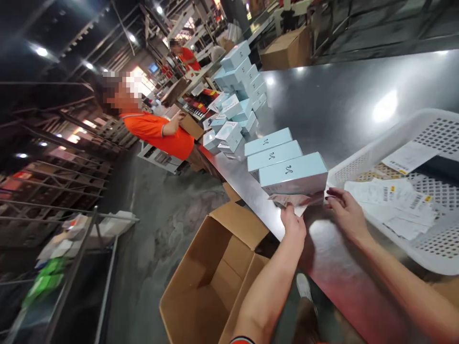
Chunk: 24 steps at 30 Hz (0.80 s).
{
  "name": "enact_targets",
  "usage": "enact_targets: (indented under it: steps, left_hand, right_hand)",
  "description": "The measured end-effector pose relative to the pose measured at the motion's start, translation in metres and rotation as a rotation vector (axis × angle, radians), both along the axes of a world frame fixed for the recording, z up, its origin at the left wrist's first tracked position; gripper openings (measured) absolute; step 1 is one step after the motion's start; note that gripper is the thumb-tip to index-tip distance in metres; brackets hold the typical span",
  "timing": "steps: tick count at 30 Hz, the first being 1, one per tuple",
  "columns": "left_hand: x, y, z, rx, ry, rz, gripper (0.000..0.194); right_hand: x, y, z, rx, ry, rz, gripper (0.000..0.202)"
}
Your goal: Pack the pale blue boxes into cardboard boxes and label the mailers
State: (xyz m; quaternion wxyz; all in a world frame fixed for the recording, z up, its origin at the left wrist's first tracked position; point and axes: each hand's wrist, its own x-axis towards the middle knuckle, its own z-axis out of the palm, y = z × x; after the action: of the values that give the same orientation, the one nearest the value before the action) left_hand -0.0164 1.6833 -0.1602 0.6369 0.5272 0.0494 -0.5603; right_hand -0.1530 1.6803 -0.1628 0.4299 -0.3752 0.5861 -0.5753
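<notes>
**Hands at the pale blue box**

The shiny grey metal table (358,95) carries my flat pale blue cardboard box (293,173). Right of it sits a white perforated plastic basket (362,165). My left hand (294,223) pinches the box's near edge; my right hand (344,211) rests loosely curled at its corner.

One view only, from a camera on my head, tilted hard so the metal table (358,95) slopes across the frame. It looks forward and down, close over my left hand (294,224) and right hand (346,212) at the near table edge. Farther off it takes in the floor and a co-worker in orange (158,134).
</notes>
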Motion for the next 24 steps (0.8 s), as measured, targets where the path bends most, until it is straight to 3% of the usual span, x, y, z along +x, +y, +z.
enact_targets:
  steps: [4, 7, 9, 12, 15, 17, 20, 24]
  left_hand:
    - [0.018, 0.007, -0.012, 0.020, -0.103, -0.144, 0.017]
    - [0.044, 0.042, -0.026, 0.017, -0.269, -0.315, 0.025]
    - [0.067, 0.084, -0.040, 0.040, -0.412, -0.489, 0.028]
    - [0.106, 0.163, -0.066, 0.152, -0.563, -0.788, 0.037]
    - [0.145, 0.239, -0.092, 0.305, -0.602, -1.060, 0.045]
    - [0.167, 0.272, -0.102, 0.355, -0.605, -1.189, 0.050]
    - [0.189, 0.290, -0.105, 0.376, -0.638, -1.294, 0.057]
    - [0.201, 0.275, -0.099, 0.330, -0.718, -1.296, 0.060]
  right_hand:
    - [0.037, 0.034, -0.041, 0.072, -0.090, -0.011, 0.047]
    - [0.054, 0.061, -0.072, 0.097, -0.093, -0.035, 0.047]
    - [0.060, 0.090, -0.095, 0.113, -0.054, -0.022, 0.043]
    - [0.066, 0.140, -0.131, 0.139, 0.107, 0.000, 0.035]
    - [0.072, 0.174, -0.155, -0.028, 0.354, 0.011, 0.031]
    - [0.075, 0.183, -0.161, -0.161, 0.488, 0.012, 0.031]
    - [0.078, 0.184, -0.161, -0.197, 0.546, -0.030, 0.032]
    - [0.078, 0.183, -0.160, -0.192, 0.520, -0.059, 0.032]
